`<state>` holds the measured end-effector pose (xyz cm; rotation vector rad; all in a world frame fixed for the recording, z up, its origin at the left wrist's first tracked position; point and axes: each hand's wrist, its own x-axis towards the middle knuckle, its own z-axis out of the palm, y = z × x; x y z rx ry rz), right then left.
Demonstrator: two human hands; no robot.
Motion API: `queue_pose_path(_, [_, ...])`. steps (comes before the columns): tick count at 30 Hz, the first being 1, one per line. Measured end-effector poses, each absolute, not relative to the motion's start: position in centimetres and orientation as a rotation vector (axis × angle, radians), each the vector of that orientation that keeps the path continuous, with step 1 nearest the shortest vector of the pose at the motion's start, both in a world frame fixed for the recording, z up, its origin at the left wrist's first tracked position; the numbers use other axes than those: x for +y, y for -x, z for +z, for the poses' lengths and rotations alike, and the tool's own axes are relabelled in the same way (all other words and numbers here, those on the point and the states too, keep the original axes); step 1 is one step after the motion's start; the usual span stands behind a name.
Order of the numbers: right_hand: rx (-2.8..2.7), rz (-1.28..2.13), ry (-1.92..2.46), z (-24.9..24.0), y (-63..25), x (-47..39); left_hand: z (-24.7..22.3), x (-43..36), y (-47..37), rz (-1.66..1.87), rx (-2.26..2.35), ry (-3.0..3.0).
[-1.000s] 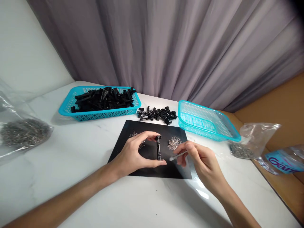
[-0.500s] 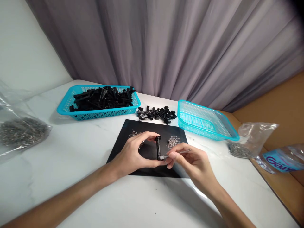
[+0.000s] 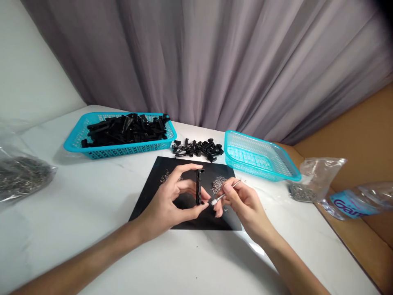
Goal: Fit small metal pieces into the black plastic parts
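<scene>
My left hand (image 3: 166, 203) grips a narrow black plastic part (image 3: 199, 187) upright, its ends between the thumb and fingers. A slim metal tool (image 3: 222, 196) with a flat pale end is pinched in my right hand (image 3: 242, 200); its tip is close to the lower end of the black part. Both hands are above a black mat (image 3: 153, 192). Two piles of small shiny metal pieces lie on the mat: the right pile (image 3: 218, 185) is beside my right fingers, and the left pile (image 3: 166, 176) is partly hidden behind my left hand.
A blue basket (image 3: 123, 150) full of black parts stands back left. Loose black parts (image 3: 198, 148) lie behind the mat, left of another blue basket (image 3: 262, 174). Bags of metal pieces sit left (image 3: 26, 176) and right (image 3: 303, 192), with a plastic bottle (image 3: 353, 203) far right.
The tool tip has drawn back a little from the lower end of the black part. My left fingers have shifted on the part, and the whole view has moved slightly.
</scene>
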<state>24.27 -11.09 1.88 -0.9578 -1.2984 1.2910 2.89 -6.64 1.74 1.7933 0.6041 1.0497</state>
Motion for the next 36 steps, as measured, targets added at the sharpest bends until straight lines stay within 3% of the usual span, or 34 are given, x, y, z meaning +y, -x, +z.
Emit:
queue_pose_path(8, [-1.267,1.4,0.936,1.3,-24.1,-11.0,1.9,-7.0,-3.1,0.982,0.62,-1.779])
queue_pose_path(16, [-1.378,0.862,1.133,2.3,-24.3,-11.3,1.6,-6.5,-3.1,0.944,0.672,-1.683])
queue_pose_path(21, [-1.646,0.866,1.239,2.6,-24.1,-11.8,1.5,-6.1,-2.9,0.985,0.694,-1.635])
queue_pose_path(36, [-1.687,0.635,1.185,2.6,-23.4,-12.1,1.4,-6.2,-2.7,0.94,0.735,-1.861])
